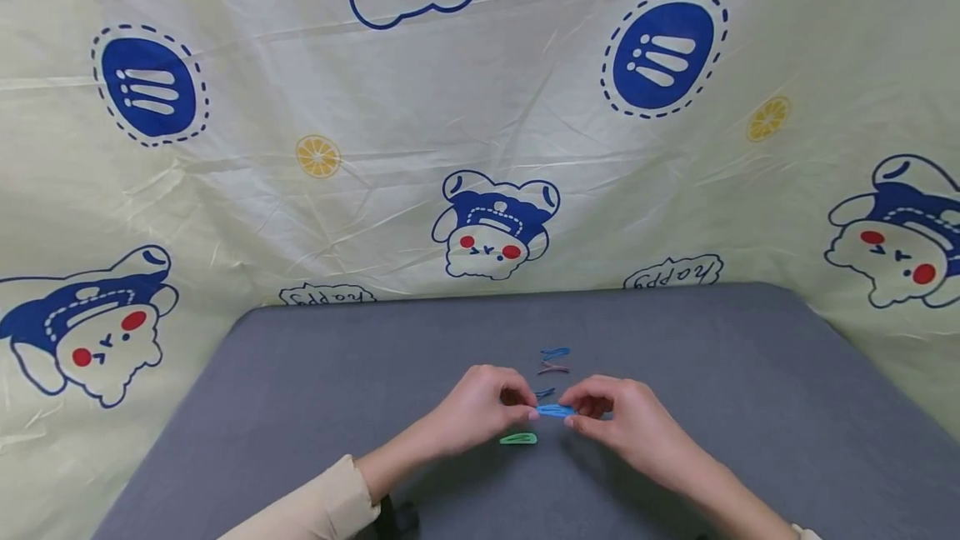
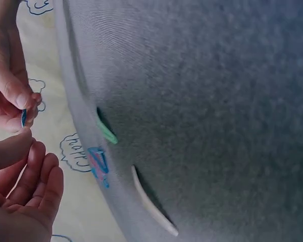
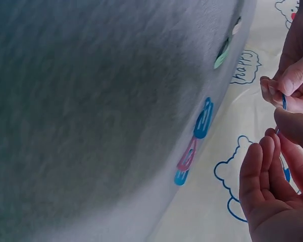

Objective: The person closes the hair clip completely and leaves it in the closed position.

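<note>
A blue snap hair clip (image 1: pixel 555 411) is pinched at both ends above the grey table. My left hand (image 1: pixel 487 402) grips its left end between thumb and fingertip. The right end sits between the thumb and index finger of my right hand (image 1: pixel 626 415). From the left wrist, the blue clip (image 2: pixel 24 118) shows edge-on between the two hands. A green snap clip (image 1: pixel 519 439) lies on the table just below my left hand. Behind the held clip lies a dark blue clip (image 1: pixel 545 393), partly hidden by the hands.
Farther back on the table (image 1: pixel 360 357) lie a pinkish clip (image 1: pixel 553 368) and another blue clip (image 1: pixel 555 352), in a rough column. The left wrist view also has a pale clip (image 2: pixel 154 206). A printed cloth (image 1: pixel 390 123) hangs behind the table.
</note>
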`<state>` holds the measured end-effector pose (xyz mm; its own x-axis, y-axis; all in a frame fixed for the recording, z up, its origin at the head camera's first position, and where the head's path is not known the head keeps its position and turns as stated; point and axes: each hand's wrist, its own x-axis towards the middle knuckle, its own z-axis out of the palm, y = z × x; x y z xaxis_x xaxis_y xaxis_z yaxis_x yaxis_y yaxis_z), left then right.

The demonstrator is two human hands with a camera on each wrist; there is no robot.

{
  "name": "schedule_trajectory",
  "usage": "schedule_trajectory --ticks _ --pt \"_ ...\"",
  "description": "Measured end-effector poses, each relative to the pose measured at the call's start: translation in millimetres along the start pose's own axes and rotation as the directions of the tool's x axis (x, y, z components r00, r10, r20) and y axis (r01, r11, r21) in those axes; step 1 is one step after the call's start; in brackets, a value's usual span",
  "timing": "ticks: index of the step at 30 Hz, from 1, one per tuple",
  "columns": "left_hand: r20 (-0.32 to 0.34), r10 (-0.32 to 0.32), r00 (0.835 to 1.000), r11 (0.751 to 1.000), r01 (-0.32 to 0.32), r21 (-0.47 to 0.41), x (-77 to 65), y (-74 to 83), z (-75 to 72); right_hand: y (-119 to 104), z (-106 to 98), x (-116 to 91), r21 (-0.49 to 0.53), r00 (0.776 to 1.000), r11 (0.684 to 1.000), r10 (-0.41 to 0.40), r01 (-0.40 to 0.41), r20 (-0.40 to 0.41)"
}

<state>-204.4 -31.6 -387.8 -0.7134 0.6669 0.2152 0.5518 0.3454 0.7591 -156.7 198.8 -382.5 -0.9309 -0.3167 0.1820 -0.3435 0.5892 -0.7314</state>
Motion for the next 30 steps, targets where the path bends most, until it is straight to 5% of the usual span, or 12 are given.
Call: schedule_trajectory --ticks 11,23,30 --pt "0.054 -0.096 0.994 0.994 0.099 -0.053 13.5 -11.8 10.3 16 -4 10 -0.058 0.995 0.998 0.000 0.006 0.096" --pt "0.085 -0.167 0.982 0.986 0.167 0.013 15.5 -15.4 21.2 32 -2 15 -0.010 0.975 1.000 0.012 -0.010 0.221" --pt "0.085 -0.172 0.981 0.985 0.171 0.016 17.8 -16.8 25.7 44 -5 20 0.100 0.958 0.995 -0.005 -0.025 0.287"
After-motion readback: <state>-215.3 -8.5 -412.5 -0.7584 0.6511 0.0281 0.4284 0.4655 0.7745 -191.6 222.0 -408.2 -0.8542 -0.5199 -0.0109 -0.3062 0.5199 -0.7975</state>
